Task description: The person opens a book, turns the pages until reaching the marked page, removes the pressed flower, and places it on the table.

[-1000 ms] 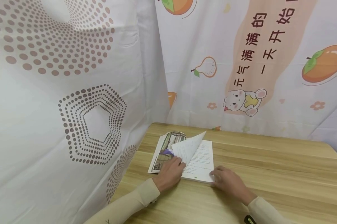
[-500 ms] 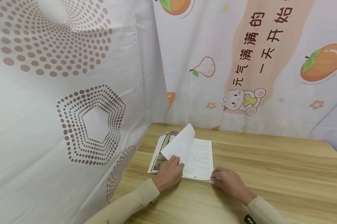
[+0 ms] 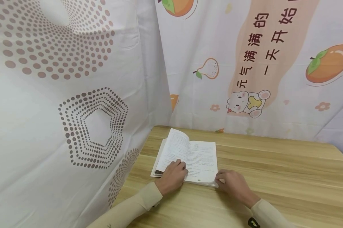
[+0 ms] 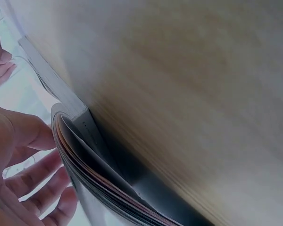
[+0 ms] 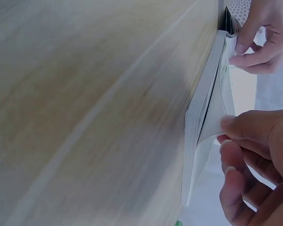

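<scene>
An open book [image 3: 202, 158] lies on the wooden table, with printed text on both facing pages. My left hand [image 3: 172, 177] rests on the lower part of the left page, beside the fold. In the left wrist view, its thumb and fingers [image 4: 35, 179] touch the upper face of the bowed left pages without closing round them. At the book's lower right corner is my right hand [image 3: 235, 186]. The right wrist view has its thumb and forefinger pinching the corner of a page [image 5: 211, 125], which is lifted and curved away from the pages beneath.
The wooden table [image 3: 274, 164] extends to the right of the book. A white dotted cloth [image 3: 114, 76] hangs close along the left, and a fruit-patterned cloth [image 3: 205, 104] hangs behind the table.
The turning leaf has swung left and now lies over the picture page. My right hand has lifted another page corner. My left hand has stayed by the fold.
</scene>
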A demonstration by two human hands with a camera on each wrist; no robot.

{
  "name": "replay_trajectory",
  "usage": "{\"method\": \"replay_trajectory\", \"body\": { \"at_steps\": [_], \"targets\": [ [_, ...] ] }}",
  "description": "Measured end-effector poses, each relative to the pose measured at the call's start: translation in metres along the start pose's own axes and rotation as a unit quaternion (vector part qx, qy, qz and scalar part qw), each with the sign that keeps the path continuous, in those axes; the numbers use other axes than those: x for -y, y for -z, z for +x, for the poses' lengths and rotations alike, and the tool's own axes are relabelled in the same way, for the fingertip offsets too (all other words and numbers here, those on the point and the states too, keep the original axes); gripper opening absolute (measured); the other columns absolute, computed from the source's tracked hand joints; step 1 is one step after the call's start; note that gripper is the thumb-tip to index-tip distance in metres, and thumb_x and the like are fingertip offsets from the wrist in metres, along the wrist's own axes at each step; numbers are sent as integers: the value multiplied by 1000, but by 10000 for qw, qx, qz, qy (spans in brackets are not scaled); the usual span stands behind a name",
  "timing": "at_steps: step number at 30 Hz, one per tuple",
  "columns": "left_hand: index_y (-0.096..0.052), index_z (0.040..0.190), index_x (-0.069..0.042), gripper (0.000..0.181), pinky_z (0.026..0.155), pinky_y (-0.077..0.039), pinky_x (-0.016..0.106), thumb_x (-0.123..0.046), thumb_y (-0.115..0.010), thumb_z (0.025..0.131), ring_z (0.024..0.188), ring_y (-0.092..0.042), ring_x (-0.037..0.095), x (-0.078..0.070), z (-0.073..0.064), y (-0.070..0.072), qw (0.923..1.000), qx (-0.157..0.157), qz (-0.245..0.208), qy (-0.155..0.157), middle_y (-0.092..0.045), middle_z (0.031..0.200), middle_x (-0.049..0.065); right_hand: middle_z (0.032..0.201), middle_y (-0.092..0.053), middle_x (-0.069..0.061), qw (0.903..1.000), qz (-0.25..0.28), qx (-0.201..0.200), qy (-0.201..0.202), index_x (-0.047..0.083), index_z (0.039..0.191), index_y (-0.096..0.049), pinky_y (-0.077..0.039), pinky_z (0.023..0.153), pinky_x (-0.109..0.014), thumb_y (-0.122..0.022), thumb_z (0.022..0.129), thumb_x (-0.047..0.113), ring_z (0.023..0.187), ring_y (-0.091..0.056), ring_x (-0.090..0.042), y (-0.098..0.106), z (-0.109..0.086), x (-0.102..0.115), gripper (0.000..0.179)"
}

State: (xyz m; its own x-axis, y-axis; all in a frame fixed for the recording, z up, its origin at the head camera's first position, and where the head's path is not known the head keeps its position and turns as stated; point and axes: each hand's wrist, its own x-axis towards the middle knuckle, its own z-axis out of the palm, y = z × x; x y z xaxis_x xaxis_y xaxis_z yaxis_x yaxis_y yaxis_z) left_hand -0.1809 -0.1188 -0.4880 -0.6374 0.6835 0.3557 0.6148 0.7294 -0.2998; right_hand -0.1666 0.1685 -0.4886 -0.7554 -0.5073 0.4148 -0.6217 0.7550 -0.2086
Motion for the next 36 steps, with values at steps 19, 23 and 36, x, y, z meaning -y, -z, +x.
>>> {"method": "replay_trajectory", "body": {
  "at_steps": [19, 23, 36],
  "targets": [
    [-76, 88, -28, 33, 58, -34, 23, -60, -71, 88, 73, -39, 12, -1, -1, -4, 9995, 46, -315, 88, -54, 83, -5, 95, -76, 7, 9910, 980, 77, -913, 23, 82, -80, -47, 59, -23, -86, 83, 16, 65, -55, 4, 17, 9, 3, 9],
    [-76, 84, -28, 30, 59, -33, 23, -57, -69, 91, 73, -39, 12, -1, 0, -4, 9991, 109, -397, 119, -53, 82, -5, 97, -76, 4, 9905, 953, -94, -986, 22, 83, -80, -46, 57, -22, -86, 83, 14, 61, -51, 4, 17, 11, 6, 10],
    [-70, 90, -14, 22, 63, -43, 28, -35, -69, 97, 76, -50, 16, -1, 0, -5, 9996, 0, -50, 280, -60, 86, 0, 110, -73, -7, 9875, 866, 130, -1311, 10, 105, -79, -46, 57, -24, -86, 84, 16, 63, -52, -1, 16, 4, 2, 24]
  ]
}}
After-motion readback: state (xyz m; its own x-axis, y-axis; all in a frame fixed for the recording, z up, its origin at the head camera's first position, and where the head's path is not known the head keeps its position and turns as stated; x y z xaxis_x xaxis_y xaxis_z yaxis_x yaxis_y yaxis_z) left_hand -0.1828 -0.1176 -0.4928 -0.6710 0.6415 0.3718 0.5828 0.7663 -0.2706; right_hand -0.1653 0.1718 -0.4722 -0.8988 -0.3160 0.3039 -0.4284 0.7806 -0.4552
